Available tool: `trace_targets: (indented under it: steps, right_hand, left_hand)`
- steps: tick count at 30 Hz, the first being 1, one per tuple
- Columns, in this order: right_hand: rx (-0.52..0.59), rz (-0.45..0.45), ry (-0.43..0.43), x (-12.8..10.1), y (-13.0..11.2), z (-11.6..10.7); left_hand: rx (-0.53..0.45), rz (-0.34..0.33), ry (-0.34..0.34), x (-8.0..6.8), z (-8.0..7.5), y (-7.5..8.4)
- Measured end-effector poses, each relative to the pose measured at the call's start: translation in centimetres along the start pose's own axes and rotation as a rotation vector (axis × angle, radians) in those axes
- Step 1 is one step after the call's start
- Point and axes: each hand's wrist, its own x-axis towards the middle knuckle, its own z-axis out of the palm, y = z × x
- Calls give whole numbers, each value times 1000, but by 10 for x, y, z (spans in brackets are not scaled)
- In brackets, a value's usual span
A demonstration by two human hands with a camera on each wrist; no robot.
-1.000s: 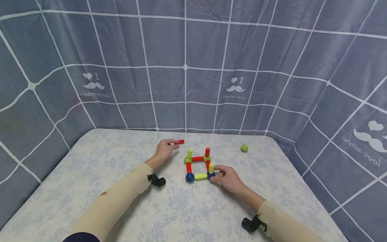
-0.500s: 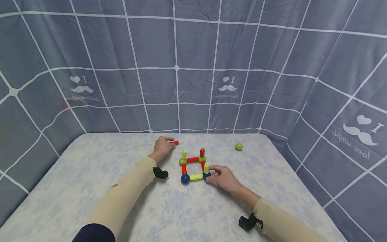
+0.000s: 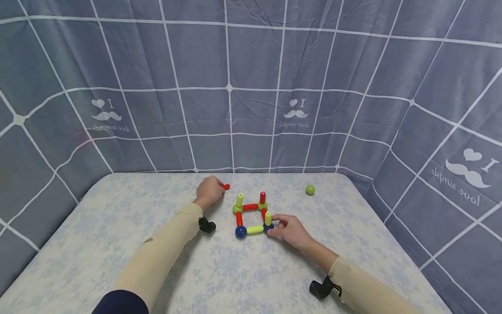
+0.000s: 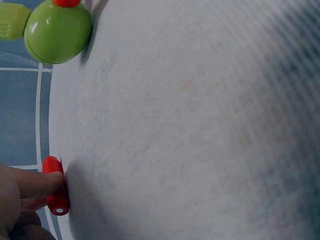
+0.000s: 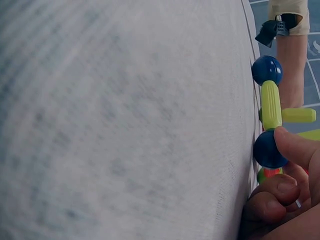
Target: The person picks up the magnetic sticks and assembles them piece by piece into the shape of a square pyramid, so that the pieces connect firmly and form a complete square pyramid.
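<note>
On the table [image 3: 117,226], left hand [image 3: 209,190] fingers pinching red rod [image 4: 55,186], right hand [image 3: 291,230] fingers gripping blue ball [image 5: 269,149].

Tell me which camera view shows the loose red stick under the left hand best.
The left wrist view: the red stick lies close and sharp on the table, with the left hand pinching it at the fingertips. The head view shows only its small red tip past the hand's knuckles. The right wrist view does not show it.

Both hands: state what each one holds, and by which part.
The left hand pinches a short red plastic stick lying on the table, near one end. The right hand grips the blue ball at the near right corner of the stick-and-ball frame.
</note>
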Motion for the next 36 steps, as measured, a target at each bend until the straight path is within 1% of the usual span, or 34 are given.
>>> trace_targets:
  steps: [2,4,6,8,11,14,17,21,23,25,27,31,36]
  right_hand:
    - [-7,-2,4,-1,-1,0]
    - [-11,-2,5,-1,-1,0]
    - [-15,-2,3,-2,-1,0]
    - [-16,-2,-4,-2,-1,1]
    - [-12,8,-10,-3,0,1]
    - [-17,14,-9,-3,-1,1]
    - [-19,25,-3,-3,0,0]
    - [-11,26,-2,-1,0,0]
    - [-9,21,-1,0,0,0]
    - [-10,19,0,0,0,0]
    - [-10,21,1,0,0,0]
    - [-14,23,-1,0,0,1]
    - [-13,18,-3,-1,0,0]
  left_hand:
    - [40,12,-2,-1,-2,1]
    - [57,13,-9,-3,-3,2]
    - [43,1,-10,-5,-4,2]
    - [-1,-25,-9,-8,-4,1]
    - [-91,-72,1,-12,-3,-2]
    - [-215,-103,4,-16,-1,-3]
    - [-357,-129,3,-20,1,-3]
    - [-559,-181,12,-26,0,-3]
    - [-653,-214,3,-29,0,-3]
    - [-728,-248,-14,-33,-1,-3]
    - [-788,-271,-38,-38,-1,-3]
    - [-876,-299,-74,-50,-1,-4]
    - [-1006,-289,-107,-65,-5,-2]
